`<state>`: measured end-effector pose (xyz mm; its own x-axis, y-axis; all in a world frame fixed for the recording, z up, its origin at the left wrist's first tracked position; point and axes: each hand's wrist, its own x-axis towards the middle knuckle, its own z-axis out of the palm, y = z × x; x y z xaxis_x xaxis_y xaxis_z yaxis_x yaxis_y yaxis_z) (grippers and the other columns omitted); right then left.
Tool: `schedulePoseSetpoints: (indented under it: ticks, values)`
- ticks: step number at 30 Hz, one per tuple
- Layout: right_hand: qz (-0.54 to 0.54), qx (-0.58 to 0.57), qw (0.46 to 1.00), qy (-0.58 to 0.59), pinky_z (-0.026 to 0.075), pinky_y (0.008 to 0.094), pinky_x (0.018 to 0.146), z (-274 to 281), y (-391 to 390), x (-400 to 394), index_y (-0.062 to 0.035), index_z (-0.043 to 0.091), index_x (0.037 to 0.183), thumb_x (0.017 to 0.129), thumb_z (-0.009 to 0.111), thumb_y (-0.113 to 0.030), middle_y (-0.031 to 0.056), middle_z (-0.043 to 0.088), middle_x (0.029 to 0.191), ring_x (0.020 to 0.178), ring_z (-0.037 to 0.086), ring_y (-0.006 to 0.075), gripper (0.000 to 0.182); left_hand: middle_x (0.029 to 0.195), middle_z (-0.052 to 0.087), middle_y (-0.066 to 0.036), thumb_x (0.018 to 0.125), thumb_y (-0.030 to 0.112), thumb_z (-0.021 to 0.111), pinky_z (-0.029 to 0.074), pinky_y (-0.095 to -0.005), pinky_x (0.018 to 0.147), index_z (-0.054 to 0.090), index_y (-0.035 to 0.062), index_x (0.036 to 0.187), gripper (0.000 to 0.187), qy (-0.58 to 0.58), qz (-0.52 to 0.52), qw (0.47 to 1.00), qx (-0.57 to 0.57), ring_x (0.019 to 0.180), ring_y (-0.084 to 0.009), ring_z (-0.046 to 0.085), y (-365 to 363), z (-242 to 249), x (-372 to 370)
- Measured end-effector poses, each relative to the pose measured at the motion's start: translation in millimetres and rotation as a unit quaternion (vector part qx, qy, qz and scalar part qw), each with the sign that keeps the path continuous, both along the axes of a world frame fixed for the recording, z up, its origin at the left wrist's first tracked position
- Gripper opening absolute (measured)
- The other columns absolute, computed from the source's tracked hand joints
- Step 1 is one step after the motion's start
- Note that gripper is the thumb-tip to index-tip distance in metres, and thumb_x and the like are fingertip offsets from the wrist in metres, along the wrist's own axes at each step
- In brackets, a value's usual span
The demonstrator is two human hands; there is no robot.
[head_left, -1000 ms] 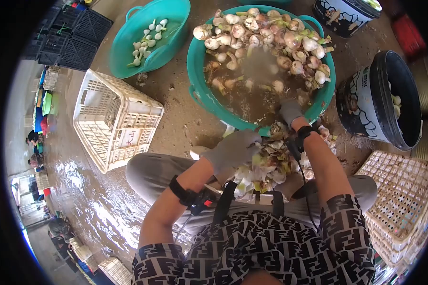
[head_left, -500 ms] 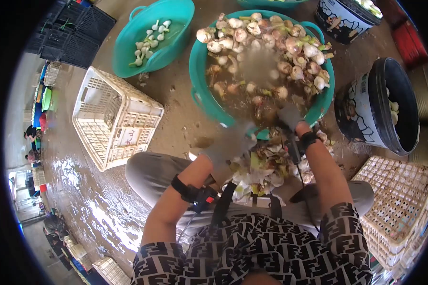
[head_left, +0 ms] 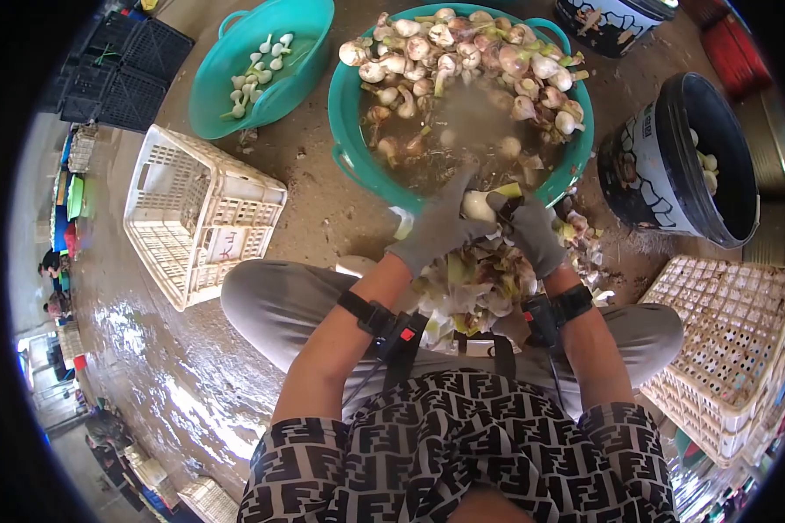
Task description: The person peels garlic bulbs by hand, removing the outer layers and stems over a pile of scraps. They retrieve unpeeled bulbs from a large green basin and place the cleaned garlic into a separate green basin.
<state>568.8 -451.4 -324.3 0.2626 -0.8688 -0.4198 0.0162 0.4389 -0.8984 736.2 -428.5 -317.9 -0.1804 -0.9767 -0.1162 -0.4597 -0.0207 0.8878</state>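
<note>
Holds a pale garlic bulb (head_left: 478, 206) between the left hand (head_left: 445, 228) and right hand (head_left: 534, 234), at the near rim of the wide green tub (head_left: 347, 159). With the left, wraps gloved fingers around the bulb's side; with the right, closes curled fingers at its green stalk. Directly below the grip, shows a heap of peelings (head_left: 475, 288); beyond it, more bulbs (head_left: 462, 52) in muddy water (head_left: 427, 166). Left of the grip, includes a white crate (head_left: 227, 231) and an oval tub (head_left: 202, 96); right of it, a tilted black-rimmed bucket (head_left: 650, 179) near a second crate (head_left: 715, 336).
</note>
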Motion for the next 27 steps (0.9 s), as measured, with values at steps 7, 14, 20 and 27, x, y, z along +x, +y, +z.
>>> schedulePoseSetpoints:
  ticks: [7, 14, 20, 27]
  values:
    - [0.026, -0.065, 0.998, 0.001, 0.037, 0.02, 0.046, -8, 6, -14, -0.0014, 0.062, 0.087, 0.079, 0.065, -0.016, -0.0008, 0.057, 0.067, 0.054, 0.048, 0.005, 0.017, 0.114, 0.054, -0.012, 0.076, 0.025, 0.069, 0.047, -0.0301, 0.082, 0.038, 0.0049, 0.129, 0.064, 0.146, 0.004, 0.989, 0.03, 0.101, -0.0214, 0.056, -2, -20, 10]
    - [0.012, -0.138, 0.986, 0.09, 0.045, 0.0236, 0.064, -24, 15, -17, -0.0037, 0.064, 0.094, 0.074, 0.068, -0.008, 0.002, 0.063, 0.081, 0.071, 0.055, 0.0082, 0.021, 0.093, 0.059, -0.004, 0.088, 0.035, 0.053, 0.051, -0.0237, 0.059, 0.052, 0.0061, 0.109, 0.036, 0.519, 0.089, 0.791, 0.313, 0.075, -0.0107, 0.059, 1, -15, 5]
    - [0.045, -0.289, 0.943, 0.157, 0.046, 0.0257, 0.067, -25, 16, -19, -0.0011, 0.061, 0.093, 0.076, 0.064, -0.007, 0.006, 0.064, 0.082, 0.073, 0.057, 0.012, 0.018, 0.087, 0.058, -0.003, 0.089, 0.045, 0.045, 0.047, -0.0243, 0.047, 0.05, 0.0085, 0.11, 0.042, 0.341, 0.088, 0.91, 0.219, 0.062, -0.0116, 0.057, 7, -14, 4]
    - [0.064, -0.436, 0.881, 0.175, 0.048, 0.0276, 0.068, -20, 18, -25, -0.003, 0.06, 0.09, 0.077, 0.061, -0.007, 0.0096, 0.063, 0.083, 0.074, 0.06, 0.0174, 0.014, 0.094, 0.059, -0.007, 0.092, 0.043, 0.039, 0.046, -0.025, 0.042, 0.049, 0.0086, 0.108, 0.039, 0.526, 0.084, 0.8, 0.277, 0.065, -0.0162, 0.059, -2, -19, 11]
